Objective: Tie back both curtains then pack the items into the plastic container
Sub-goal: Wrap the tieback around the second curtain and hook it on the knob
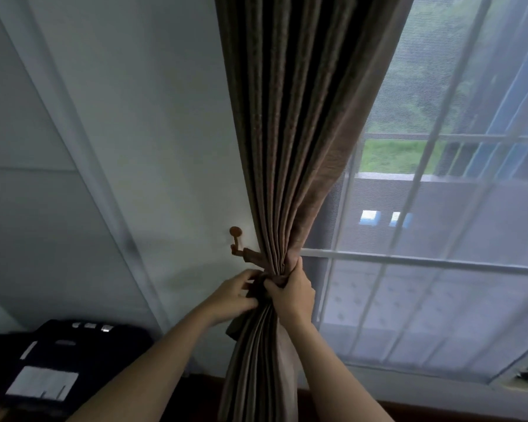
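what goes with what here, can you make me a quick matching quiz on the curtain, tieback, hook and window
Things:
1 curtain
2 tieback
3 hook
4 window

Places or states:
a on the wall, left of the curtain
b gripped by the right hand
c pinched by the left hand
d right of the curtain

Pairs: 1-b, 2-c, 3-a, 4-d

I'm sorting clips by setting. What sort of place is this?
Likely a room in a home: a brown pleated curtain beside a screened window, with a fabric tieback on a wooden wall hook.
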Available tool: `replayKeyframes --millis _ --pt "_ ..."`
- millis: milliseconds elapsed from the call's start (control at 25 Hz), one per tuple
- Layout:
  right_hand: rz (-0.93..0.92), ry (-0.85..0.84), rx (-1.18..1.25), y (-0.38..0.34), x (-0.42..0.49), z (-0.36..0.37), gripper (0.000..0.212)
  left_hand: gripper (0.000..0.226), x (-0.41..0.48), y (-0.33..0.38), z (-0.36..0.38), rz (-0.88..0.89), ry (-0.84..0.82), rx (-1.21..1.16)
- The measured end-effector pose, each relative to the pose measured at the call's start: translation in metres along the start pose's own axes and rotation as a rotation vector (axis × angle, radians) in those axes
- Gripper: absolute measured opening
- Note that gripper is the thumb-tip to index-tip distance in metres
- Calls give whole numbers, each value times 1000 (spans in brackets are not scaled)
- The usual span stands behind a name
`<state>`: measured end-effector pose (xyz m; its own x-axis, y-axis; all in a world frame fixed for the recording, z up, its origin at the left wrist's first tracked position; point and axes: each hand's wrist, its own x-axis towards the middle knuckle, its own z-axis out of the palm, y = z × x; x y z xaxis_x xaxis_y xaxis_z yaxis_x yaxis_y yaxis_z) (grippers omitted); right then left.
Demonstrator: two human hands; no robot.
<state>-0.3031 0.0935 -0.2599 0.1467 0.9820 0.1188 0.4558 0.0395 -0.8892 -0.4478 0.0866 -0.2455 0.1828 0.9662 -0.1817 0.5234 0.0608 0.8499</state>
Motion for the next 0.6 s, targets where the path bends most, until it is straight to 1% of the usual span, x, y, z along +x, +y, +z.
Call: replayKeyframes --millis 80,160,240,320,400,480,600 --pt "-39 -84 2 4 -1 -6 55 36 -2 -5 17 61 149 19" --pt "-105 -192 32 6 0 -15 55 25 -2 -4 25 94 278 28" --pt "-182 -275 126 5 3 -25 56 23 -5 -3 29 91 344 30" --pt "-195 -314 216 -3 9 -32 63 24 -11 -3 34 93 368 37" --pt "-191 -294 294 -14 15 -32 74 27 -15 -1 35 114 369 52" --pt "-226 -237 318 -26 20 -30 82 29 -15 2 30 99 343 83" --pt "-318 -101 321 -47 21 -29 99 29 -7 2 20 96 237 149"
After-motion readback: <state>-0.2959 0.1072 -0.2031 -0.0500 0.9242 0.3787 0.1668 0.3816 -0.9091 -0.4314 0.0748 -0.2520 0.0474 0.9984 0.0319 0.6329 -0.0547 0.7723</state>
